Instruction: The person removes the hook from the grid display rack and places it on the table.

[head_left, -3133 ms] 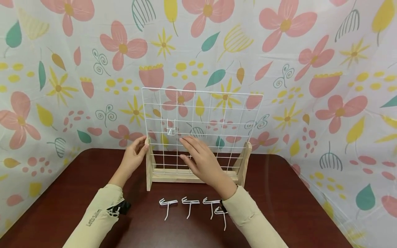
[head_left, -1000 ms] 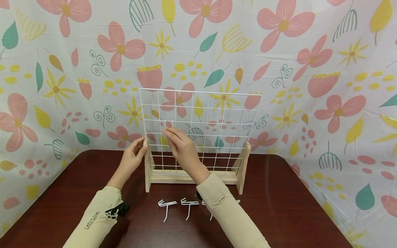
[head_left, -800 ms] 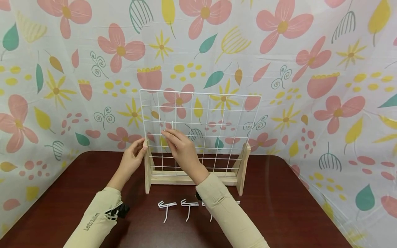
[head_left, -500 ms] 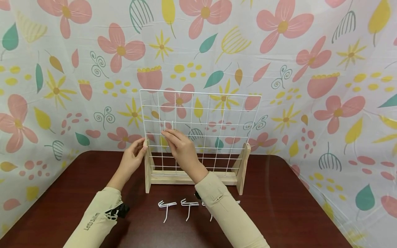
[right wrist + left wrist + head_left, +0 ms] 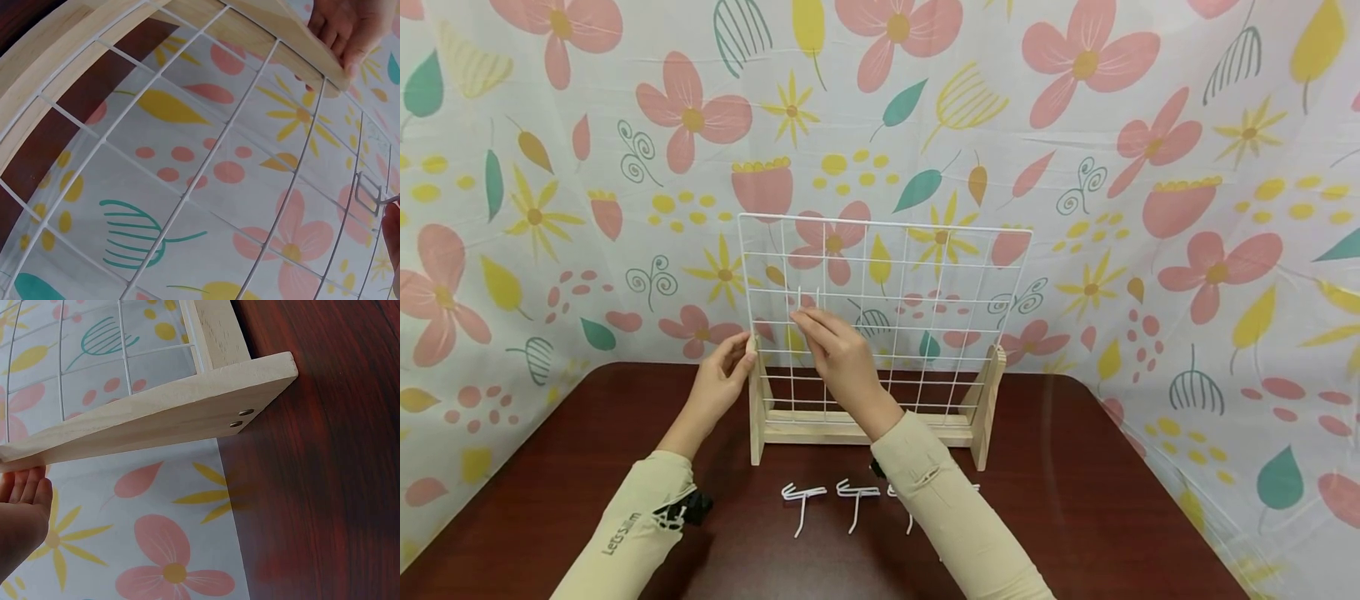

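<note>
A white wire grid panel [image 5: 887, 223] stands upright in a pale wooden stand [image 5: 757, 417] on the table. My left hand [image 5: 722, 373] holds the top of the stand's left side piece between thumb and fingers; the left wrist view shows its fingertips against that wood [image 5: 187, 397]. In front of the panel, my right hand [image 5: 844, 360] pinches a white wire hook [image 5: 379, 201] hung on the grid, left of the middle. Only the hook's upper prongs show above the fingers in the head view; the rest is covered.
On the dark red table [image 5: 1075, 500], before the stand, lie several more white hooks [image 5: 803, 493] in a row. My right sleeve [image 5: 955, 517] partly covers those on the right. A floral curtain [image 5: 1150, 250] hangs behind the table.
From beside the hook with fingers extended, my right hand has moved left and taken hold of it. Over the last second it has hardly moved. My left hand has stayed on the stand.
</note>
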`<state>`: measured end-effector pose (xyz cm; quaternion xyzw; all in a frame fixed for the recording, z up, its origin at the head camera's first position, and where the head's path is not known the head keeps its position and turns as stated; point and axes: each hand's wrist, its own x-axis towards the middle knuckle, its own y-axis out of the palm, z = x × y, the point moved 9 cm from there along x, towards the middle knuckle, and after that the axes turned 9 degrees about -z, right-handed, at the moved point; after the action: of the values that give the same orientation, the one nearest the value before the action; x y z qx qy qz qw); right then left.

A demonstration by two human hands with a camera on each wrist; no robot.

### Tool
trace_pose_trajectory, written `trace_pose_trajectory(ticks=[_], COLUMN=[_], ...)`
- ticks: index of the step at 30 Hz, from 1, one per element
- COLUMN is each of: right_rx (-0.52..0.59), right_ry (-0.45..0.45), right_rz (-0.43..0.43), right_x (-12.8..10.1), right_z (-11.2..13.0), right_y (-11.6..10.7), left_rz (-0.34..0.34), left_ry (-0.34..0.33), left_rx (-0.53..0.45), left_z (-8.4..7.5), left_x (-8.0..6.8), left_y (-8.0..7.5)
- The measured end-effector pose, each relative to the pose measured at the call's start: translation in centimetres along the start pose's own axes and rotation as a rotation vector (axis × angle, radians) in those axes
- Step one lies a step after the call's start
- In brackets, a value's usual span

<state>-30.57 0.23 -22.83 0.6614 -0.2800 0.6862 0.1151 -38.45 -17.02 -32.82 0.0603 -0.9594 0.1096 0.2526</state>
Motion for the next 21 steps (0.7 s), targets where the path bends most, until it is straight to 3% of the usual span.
trace_pose_trajectory(ticks=[21], right_rx=[-0.019], right_ry=[-0.089], right_rz=[-0.055], right_x=[0.7], right_z=[1.2], right_y=[-1.4], left_rz=[0.007], left_ry=[-0.025], left_rx=[-0.011], left_z=[-0.1], left_x=[-0.2], left_y=[0.0])
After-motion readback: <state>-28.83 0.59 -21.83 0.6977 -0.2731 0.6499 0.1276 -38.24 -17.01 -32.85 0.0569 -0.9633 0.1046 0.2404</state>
